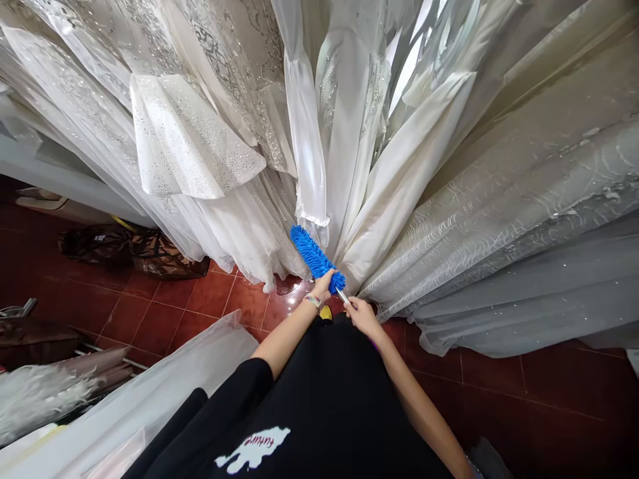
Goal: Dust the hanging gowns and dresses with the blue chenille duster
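Note:
A blue fluffy duster (312,251) with a thin pale handle is held in front of my body, its head angled up and to the left. My left hand (323,285) grips the lower end of the blue head. Around the handle just below, my right hand (360,314) is closed. The duster's tip is close to the hem of a narrow white satin gown (309,166); whether they touch I cannot tell. White wedding dresses hang beyond and to both sides, among them a sparkling one (184,140) at the left.
Lace and tulle skirts (499,233) spread low on the right. Dark patterned bags (164,256) sit on the red tiled floor (200,309) at the left. Behind me at the lower left are white tulle (200,359) and a fluffy white garment (44,396).

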`<state>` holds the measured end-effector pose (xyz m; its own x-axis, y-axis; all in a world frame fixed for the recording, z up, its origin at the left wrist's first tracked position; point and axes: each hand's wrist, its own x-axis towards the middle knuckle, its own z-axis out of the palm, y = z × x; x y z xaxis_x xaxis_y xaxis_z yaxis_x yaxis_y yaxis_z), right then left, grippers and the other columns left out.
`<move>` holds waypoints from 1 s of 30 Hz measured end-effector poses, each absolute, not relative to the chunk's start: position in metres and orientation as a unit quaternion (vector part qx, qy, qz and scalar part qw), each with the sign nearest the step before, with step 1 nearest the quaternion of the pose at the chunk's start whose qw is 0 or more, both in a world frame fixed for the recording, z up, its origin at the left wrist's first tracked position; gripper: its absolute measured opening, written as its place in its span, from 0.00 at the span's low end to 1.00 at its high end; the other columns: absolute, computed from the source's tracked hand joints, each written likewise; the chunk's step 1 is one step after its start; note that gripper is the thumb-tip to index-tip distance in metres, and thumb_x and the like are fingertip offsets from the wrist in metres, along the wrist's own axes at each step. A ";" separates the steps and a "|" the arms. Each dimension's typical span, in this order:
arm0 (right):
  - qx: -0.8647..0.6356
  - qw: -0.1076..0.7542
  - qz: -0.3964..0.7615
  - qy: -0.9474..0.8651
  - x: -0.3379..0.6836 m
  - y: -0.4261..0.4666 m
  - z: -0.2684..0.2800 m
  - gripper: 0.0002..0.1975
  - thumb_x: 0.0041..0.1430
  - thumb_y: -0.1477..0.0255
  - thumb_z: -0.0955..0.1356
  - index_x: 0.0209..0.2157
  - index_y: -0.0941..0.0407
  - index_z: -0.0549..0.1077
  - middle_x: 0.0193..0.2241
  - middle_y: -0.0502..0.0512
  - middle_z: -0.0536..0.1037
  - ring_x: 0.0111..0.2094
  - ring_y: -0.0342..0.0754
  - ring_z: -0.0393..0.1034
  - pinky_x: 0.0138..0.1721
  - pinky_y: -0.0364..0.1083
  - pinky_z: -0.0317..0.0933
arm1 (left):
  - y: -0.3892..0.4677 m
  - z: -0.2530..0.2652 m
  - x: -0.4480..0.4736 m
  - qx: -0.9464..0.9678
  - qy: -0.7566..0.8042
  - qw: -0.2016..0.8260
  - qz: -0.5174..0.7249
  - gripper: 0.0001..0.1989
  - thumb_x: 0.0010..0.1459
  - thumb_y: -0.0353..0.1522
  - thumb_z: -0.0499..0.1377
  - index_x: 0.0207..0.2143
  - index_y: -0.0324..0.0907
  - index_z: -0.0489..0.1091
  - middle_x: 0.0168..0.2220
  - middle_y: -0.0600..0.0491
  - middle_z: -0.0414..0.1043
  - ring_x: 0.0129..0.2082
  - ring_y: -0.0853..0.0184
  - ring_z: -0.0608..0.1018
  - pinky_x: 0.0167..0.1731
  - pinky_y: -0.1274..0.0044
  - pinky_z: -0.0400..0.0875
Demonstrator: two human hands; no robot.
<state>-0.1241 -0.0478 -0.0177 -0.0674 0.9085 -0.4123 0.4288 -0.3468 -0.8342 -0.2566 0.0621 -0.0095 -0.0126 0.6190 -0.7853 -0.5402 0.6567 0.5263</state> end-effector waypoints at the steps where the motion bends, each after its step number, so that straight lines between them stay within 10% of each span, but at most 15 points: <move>1: -0.638 0.235 0.506 -0.531 -0.125 -0.056 -0.013 0.17 0.66 0.61 0.64 0.41 0.56 0.80 0.25 0.51 0.79 0.27 0.49 0.73 0.32 0.46 0.65 | 0.053 -0.006 -0.262 0.027 0.582 0.698 0.416 0.19 0.49 0.29 0.77 0.29 0.44 0.67 0.22 0.60 0.73 0.21 0.71 0.76 0.35 0.74 0.80; 10: -0.611 0.383 0.301 -0.624 -0.125 -0.036 0.121 0.22 0.73 0.58 0.67 0.59 0.55 0.81 0.52 0.63 0.87 0.51 0.59 0.82 0.57 0.55 0.74 | 0.086 0.141 -0.277 0.250 0.419 0.678 0.550 0.17 0.55 0.37 0.77 0.43 0.43 0.79 0.40 0.52 0.85 0.41 0.63 0.87 0.51 0.66 0.85; 17: -0.646 0.437 0.182 -0.600 -0.093 0.029 0.183 0.21 0.73 0.58 0.66 0.55 0.56 0.81 0.35 0.55 0.84 0.34 0.52 0.76 0.41 0.49 0.71 | 0.168 0.239 -0.214 0.374 0.314 0.683 0.542 0.07 0.64 0.29 0.70 0.44 0.39 0.79 0.43 0.49 0.86 0.45 0.63 0.86 0.59 0.63 0.79; 30: -0.690 0.286 0.440 -0.498 -0.041 0.052 0.043 0.15 0.69 0.60 0.67 0.30 0.52 0.70 0.23 0.50 0.75 0.24 0.46 0.65 0.28 0.45 0.57 | 0.154 0.087 -0.155 0.223 0.508 0.677 0.483 0.07 0.72 0.34 0.65 0.42 0.39 0.77 0.41 0.50 0.82 0.43 0.63 0.83 0.54 0.62 0.81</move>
